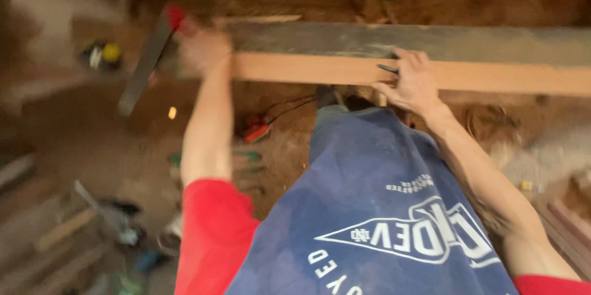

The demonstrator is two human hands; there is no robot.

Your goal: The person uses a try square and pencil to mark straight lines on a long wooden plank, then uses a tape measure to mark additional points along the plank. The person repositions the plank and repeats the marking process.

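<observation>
Roughly centre frame: long wooden plank [492, 77] running left to right, pale reddish-brown, lying against a darker grey board [431, 41] just behind it. Both sit above a dirt and sawdust floor [92, 141].

Right hand [411, 80] rests on top of the plank, fingers spread and pressing down, with a thin dark pencil-like object [388, 69] tucked under the fingers. Can't tell whether that object is pinched or only lying under them.

Left hand [203, 52] is at the plank's left end, heavily motion-blurred. It's closed around the red handle [176, 16] of a long flat metal tool [144, 67], which slants down and to the left from the hand. Blade type unreadable in the blur; looks like a saw or a square.

Both arms come out of red sleeves [212, 233]. A blue apron or shirt with white print [375, 209] fills the lower middle of the view.

Further out on the floor: a red-and-black item with dark cables [255, 129] just below the plank, a green-handled tool [246, 155] near the left forearm, a yellow-and-black object [104, 53] at upper left, and loose timber offcuts [61, 230] at lower left. More stacked wood [566, 221] at the right edge. All of it blurred.
</observation>
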